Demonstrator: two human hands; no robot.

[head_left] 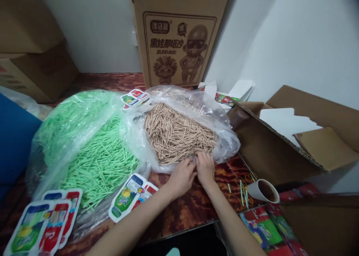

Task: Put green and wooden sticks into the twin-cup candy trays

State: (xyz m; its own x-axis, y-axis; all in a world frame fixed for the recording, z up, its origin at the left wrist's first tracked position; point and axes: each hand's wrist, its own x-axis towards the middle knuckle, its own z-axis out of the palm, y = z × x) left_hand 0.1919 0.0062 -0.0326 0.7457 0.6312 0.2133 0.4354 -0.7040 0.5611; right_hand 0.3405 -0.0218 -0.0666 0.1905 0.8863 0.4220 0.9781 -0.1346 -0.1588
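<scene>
My left hand and my right hand meet at the front rim of a clear plastic bag. Short thin tan sticks fill this bag, which lies open toward me. Both hands have their fingers bent and pressed together, close to the nearest sticks. What sits between the fingertips is too small and covered to make out. To the left, a second clear bag holds a large heap of light green sticks. A bottle-shaped printed card pack lies just left of my left forearm.
More printed packs lie at the front left, and others rest between the bags. A paper cup lies tipped at right beside rubber bands and loose green sticks. An open carton flanks the table; a tall carton stands behind.
</scene>
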